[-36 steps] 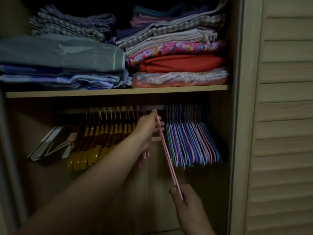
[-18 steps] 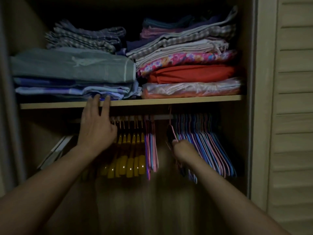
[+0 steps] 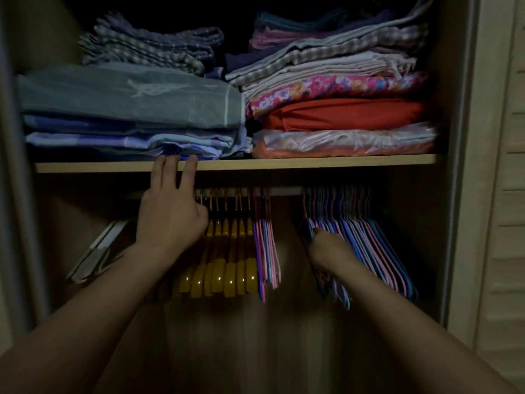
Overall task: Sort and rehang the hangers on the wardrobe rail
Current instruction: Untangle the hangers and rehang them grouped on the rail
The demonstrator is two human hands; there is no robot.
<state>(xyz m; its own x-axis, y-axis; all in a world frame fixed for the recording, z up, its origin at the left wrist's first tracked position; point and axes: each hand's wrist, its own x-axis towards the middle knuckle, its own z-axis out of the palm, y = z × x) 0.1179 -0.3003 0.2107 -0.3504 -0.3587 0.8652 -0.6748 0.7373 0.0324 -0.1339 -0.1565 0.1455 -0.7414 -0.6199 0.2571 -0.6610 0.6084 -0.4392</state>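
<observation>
1. Right hand [image 3: 326, 250] low at the near end of the right-hand hanger bunch [image 3: 366, 240], gripping among them.
2. Left hand [image 3: 170, 214] released, straight fingers resting on shelf edge [image 3: 312, 162].
3. Yellow hangers [image 3: 227, 274] on rail [image 3: 284, 191].
4. Folded linens [image 3: 127, 100] above.

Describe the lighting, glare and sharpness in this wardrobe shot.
Head view: dim overall; the top back of the shelf compartment falls into black. Small glints dot the yellow hangers. The right hand sits in shadow among the pink and blue hangers, its grip unclear. Edges look soft.
</observation>
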